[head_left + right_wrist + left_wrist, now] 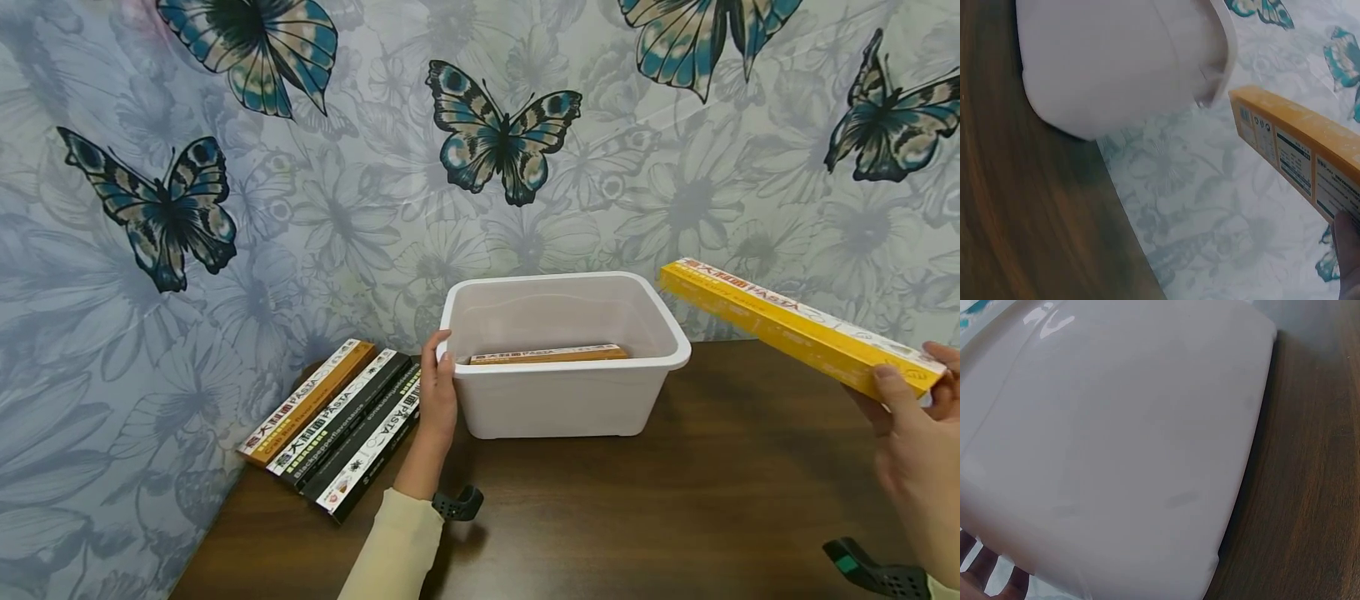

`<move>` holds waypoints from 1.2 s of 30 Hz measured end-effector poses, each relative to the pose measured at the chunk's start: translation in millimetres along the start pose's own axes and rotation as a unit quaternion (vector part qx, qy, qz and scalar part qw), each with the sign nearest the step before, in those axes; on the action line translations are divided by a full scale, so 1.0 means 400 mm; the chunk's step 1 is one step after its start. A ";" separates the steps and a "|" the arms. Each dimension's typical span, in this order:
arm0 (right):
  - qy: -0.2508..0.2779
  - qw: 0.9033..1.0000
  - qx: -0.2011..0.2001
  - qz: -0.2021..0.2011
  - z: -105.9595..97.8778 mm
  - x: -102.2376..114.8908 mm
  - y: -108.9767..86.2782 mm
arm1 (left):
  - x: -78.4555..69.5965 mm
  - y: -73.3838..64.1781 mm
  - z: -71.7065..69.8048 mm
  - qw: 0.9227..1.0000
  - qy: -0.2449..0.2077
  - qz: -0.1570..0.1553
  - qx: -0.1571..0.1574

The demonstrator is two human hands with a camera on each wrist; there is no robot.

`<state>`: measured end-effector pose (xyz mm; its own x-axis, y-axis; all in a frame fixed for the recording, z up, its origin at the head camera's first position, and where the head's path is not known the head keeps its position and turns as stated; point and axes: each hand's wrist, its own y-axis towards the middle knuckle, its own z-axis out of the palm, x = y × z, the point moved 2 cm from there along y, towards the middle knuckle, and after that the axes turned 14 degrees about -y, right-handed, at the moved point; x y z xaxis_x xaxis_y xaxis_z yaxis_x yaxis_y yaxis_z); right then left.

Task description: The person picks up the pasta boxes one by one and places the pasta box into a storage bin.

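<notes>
A white plastic bin (pixel 555 404) stands on the table against the wall. My left hand (pixel 438 400) grips the left end of its rim, and in the left wrist view its fingers (pixel 984 565) curl at the bin's edge. Inside the bin lies an orange-brown box (pixel 547 357), partly hidden by the front wall. To the right, my right hand (pixel 911 437) holds a long yellow pasta box (pixel 787 325) by its near end, thumb on the side. That box is in the air and tilted, its far end raised near the bin's right rim without touching it.
Left of the bin, an orange-brown pasta box (pixel 307 402) and black pasta boxes (pixel 337 421) lie side by side, partly behind the left hand. The dark wooden table (pixel 600 517) meets a wall (pixel 360 250) with butterfly pictures.
</notes>
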<state>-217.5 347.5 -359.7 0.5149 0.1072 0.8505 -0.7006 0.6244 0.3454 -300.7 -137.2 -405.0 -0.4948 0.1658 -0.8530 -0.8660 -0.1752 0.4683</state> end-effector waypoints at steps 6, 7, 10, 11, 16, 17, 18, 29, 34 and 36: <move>0.094 0.993 0.061 -0.022 0.042 0.007 -0.009 | -0.002 0.000 0.000 1.000 -0.010 0.001 0.001; 0.103 0.991 0.073 -0.029 0.049 0.008 -0.009 | -0.003 0.001 0.000 1.000 -0.012 0.002 0.001; 0.112 0.986 0.114 -0.043 0.066 0.010 -0.010 | -0.004 0.003 0.000 1.000 -0.017 0.006 -0.001; 0.111 0.984 0.128 -0.047 0.072 0.011 -0.010 | -0.006 0.004 0.001 1.000 -0.019 0.008 -0.002; 0.109 0.974 0.191 -0.057 0.094 0.004 -0.009 | -0.010 0.003 0.004 1.000 -0.018 0.013 -0.004; 0.107 0.972 0.201 -0.057 0.098 0.002 -0.009 | -0.010 0.003 0.004 1.000 -0.018 0.013 -0.004; 0.109 0.970 0.212 -0.054 0.102 -0.001 -0.008 | -0.009 0.003 0.003 1.000 -0.017 0.014 -0.003; 0.120 0.939 0.321 -0.015 0.136 -0.023 0.001 | 0.000 0.006 0.001 1.000 -0.015 0.015 0.000; 0.081 0.939 0.335 -0.011 0.147 -0.032 0.008 | 0.002 0.007 0.000 1.000 -0.011 0.015 -0.002; 0.075 0.938 0.338 -0.008 0.149 -0.037 0.012 | 0.002 0.006 -0.001 1.000 -0.010 0.012 0.002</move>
<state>-257.8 302.7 -347.0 0.5563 0.2410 0.7953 -0.8193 -0.0008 0.5734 -303.1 -138.0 -404.9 -0.5164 0.1811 -0.8370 -0.8543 -0.1762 0.4890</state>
